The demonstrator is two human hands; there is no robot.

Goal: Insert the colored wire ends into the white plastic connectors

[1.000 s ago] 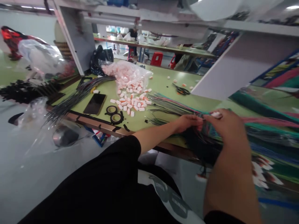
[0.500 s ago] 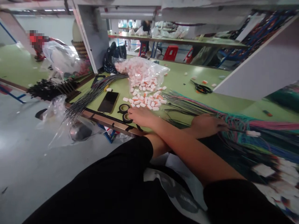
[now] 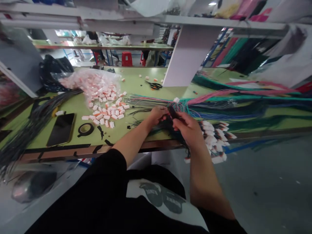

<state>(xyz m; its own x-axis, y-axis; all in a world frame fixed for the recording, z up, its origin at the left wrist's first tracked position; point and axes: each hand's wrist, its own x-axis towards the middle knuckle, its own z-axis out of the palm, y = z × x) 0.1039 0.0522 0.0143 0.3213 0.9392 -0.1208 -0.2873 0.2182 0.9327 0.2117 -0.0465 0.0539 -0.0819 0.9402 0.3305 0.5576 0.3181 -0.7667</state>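
My left hand (image 3: pixel 158 116) and my right hand (image 3: pixel 188 129) meet at the near edge of the green bench (image 3: pixel 136 84), both closed on a bundle of thin coloured wires (image 3: pixel 219 100) that runs off to the right. Dark wire ends sit between the fingers of both hands. Several finished white connectors (image 3: pixel 215 136) hang from wire ends just right of my right hand. A loose heap of white and orange connectors (image 3: pixel 107 112) lies left of my left hand. Whether my right hand also holds a connector is hidden.
A clear bag of connectors (image 3: pixel 90 83), a black phone (image 3: pixel 61 129), a roll of black tape (image 3: pixel 85 129), and grey wire bundles (image 3: pixel 31 120) lie at left. Scissors (image 3: pixel 154 85) lie farther back by a white post (image 3: pixel 185 55). Shelving runs overhead.
My right hand came back from the connector heap at left to the wire bundle, beside my left hand. The view swung right, and my arms are uncrossed.
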